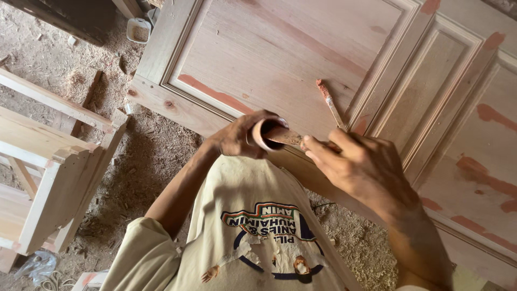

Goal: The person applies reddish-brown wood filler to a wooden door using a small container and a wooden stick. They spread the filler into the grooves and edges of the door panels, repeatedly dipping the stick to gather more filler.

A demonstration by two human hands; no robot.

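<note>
My left hand [237, 137] grips a small round container [265, 133] with a reddish-brown rim, held in front of my chest. My right hand [361, 164] holds a flat wooden stick [288, 138] whose tip reaches into the container's mouth. Both hands hover at the near edge of a bare wooden panelled door [280, 48] lying flat, marked with streaks of reddish-brown filler. A second thin stick [329, 102] with a filler-coated tip rests on the door just beyond my hands.
A pale wooden frame structure [48, 161] stands at the left. Sawdust and shavings cover the ground [156, 156]. A small white cup [138, 29] sits on the ground near the door's far corner. A crumpled plastic bag [37, 265] lies at bottom left.
</note>
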